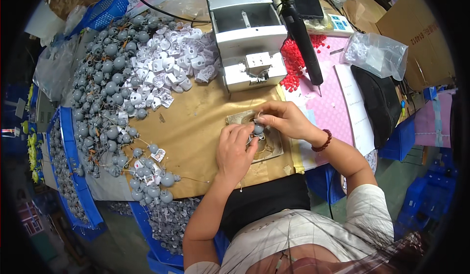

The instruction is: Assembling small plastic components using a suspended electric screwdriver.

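My left hand [236, 149] is closed around a small grey ball-shaped part [258, 129], its fingers on the left side of it. From the right, my right hand [289, 121] reaches in with thumb and forefinger pinched just above that part. What sits in this pinch is too small to make out. Both hands are over a square, worn work plate [274, 152] with a round recess, partly hidden by my fingers. Straight ahead stands a silver-white machine [250, 39] with a small block on its front.
Left lie many grey ball parts with wires [110, 73] and a heap of white plastic pieces [171, 61]. Red bits [292, 61], a black electric screwdriver [303, 41], a paper sheet [355, 107] and a black cloth item [374, 102] are right. A blue bin [144, 225] stands below.
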The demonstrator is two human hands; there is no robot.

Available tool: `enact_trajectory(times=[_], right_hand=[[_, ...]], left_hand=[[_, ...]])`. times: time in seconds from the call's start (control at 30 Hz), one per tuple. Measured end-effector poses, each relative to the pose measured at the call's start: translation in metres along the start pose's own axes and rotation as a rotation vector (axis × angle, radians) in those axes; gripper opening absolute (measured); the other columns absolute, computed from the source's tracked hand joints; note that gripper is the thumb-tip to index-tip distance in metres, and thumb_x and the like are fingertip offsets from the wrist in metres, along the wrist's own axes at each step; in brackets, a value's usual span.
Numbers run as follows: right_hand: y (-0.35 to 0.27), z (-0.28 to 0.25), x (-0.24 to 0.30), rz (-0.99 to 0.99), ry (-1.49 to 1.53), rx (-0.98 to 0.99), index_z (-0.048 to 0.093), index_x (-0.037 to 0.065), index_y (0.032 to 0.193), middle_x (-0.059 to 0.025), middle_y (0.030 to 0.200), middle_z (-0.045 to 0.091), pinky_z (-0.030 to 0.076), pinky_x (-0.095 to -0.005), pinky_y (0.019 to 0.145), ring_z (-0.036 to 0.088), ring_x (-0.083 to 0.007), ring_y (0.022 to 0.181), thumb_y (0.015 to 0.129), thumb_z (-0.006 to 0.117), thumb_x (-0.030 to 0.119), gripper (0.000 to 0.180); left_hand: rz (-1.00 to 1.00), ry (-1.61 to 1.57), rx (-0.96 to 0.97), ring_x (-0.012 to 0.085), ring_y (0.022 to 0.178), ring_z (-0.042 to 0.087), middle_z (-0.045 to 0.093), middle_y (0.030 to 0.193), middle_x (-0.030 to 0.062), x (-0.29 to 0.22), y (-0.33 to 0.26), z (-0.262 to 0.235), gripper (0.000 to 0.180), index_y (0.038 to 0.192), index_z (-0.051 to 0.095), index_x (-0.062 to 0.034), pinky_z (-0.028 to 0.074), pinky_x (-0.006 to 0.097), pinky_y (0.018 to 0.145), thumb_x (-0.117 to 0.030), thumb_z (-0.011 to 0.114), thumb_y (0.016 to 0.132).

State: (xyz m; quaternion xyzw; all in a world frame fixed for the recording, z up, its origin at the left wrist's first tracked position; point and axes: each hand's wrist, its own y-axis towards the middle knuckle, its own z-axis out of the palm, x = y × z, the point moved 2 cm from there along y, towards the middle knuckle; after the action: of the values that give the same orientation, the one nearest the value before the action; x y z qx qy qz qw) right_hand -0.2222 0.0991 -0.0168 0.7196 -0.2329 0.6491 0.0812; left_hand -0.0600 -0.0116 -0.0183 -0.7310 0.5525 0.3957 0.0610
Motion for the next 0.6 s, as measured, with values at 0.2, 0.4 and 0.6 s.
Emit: enact_trajectory(times=[0.2, 0.4, 0.6], right_hand=[[0.007, 0.023, -0.003, -0.144, -0.146, -0.248, 0.069, -0.001, 0.098, -0.004, 0.075, 0.068, 0.049, -0.0265, 0.063, 0.06, -0.0083, 0.069, 0.098, 0.066, 0.016, 0.017], [0.014, 0.028, -0.001, -0.164, -0.293, -0.358, 0.066, -0.001, 0.093, -0.0083, 0.072, 0.066, 0.047, -0.03, 0.06, 0.058, -0.0119, 0.064, 0.099, 0.063, 0.016, 0.018], [0.018, 0.027, -0.002, -0.13, -0.285, -0.347, 0.064, -0.002, 0.094, -0.0088, 0.071, 0.064, 0.046, -0.0299, 0.061, 0.056, -0.0124, 0.065, 0.1, 0.062, 0.017, 0.02]], left_hand=[[-0.013, -0.008, -0.027, 0.0319, 0.1, 0.063, 0.068, 0.1, 0.0105, 0.002, 0.0, 0.002, 0.036, 0.108, 0.066, -0.0057, 0.052, 0.041, 0.085, -0.008, 0.08, 0.074], [-0.018, -0.001, -0.02, 0.0319, 0.1, 0.063, 0.068, 0.099, 0.0109, 0.0, 0.001, -0.001, 0.036, 0.108, 0.066, -0.0054, 0.052, 0.041, 0.085, -0.008, 0.079, 0.074], [-0.028, -0.001, -0.014, 0.0322, 0.101, 0.062, 0.068, 0.098, 0.0114, -0.001, 0.0, 0.0, 0.036, 0.109, 0.067, -0.0049, 0.052, 0.041, 0.085, -0.008, 0.079, 0.075]])
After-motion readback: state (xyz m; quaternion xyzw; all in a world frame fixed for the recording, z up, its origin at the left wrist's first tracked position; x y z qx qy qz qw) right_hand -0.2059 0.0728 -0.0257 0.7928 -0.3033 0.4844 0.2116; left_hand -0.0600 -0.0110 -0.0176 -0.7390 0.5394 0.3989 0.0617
